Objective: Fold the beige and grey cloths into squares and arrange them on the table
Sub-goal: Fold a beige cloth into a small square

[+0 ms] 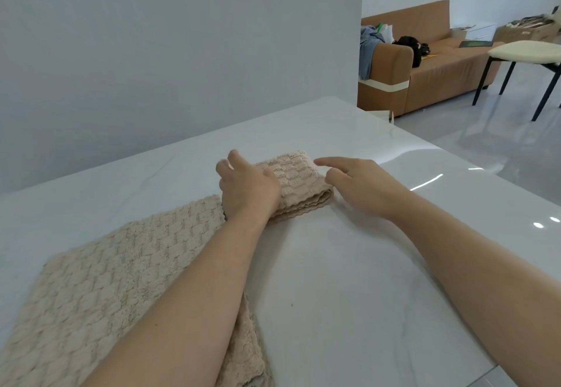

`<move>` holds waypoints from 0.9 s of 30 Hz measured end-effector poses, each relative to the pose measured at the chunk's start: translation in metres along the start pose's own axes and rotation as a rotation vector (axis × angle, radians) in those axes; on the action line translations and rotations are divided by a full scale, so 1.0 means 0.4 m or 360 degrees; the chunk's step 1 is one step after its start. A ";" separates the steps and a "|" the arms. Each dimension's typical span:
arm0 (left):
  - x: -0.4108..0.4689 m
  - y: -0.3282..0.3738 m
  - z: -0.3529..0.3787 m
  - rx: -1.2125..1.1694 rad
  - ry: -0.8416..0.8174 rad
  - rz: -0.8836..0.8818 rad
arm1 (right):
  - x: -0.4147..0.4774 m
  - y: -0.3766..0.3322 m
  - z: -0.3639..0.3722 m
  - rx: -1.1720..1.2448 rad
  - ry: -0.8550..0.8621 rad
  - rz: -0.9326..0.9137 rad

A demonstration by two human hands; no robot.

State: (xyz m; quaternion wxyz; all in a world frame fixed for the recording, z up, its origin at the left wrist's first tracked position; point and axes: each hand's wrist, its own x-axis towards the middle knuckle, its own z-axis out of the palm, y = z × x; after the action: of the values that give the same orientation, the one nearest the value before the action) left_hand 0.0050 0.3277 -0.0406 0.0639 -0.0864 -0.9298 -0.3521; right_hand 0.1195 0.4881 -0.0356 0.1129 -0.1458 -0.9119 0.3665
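White table (349, 280): two beige cloths (91, 289), two hands (249, 189)

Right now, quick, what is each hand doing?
Left hand: open, palm down on the folded cloth, holding nothing.
Right hand: open, fingers spread beside the cloth, holding nothing; whether it touches cannot be told.

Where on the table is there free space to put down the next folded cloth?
The white table is bare between the two forearms, and right of the right hand toward the shiny edge. It is also bare behind the folded beige cloth, toward the wall. The near left is crowded: the flat beige cloth covers it, under the left hand and forearm.
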 end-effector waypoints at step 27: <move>-0.064 -0.024 -0.066 0.1554 -0.0503 0.1284 | 0.147 -0.029 0.067 -0.0431 -0.0065 0.0110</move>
State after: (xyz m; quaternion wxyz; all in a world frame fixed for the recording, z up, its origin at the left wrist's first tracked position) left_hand 0.0295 0.3000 -0.0317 0.0855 -0.4404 -0.8755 0.1794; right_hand 0.0541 0.4838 -0.0406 0.0608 -0.1836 -0.9496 0.2468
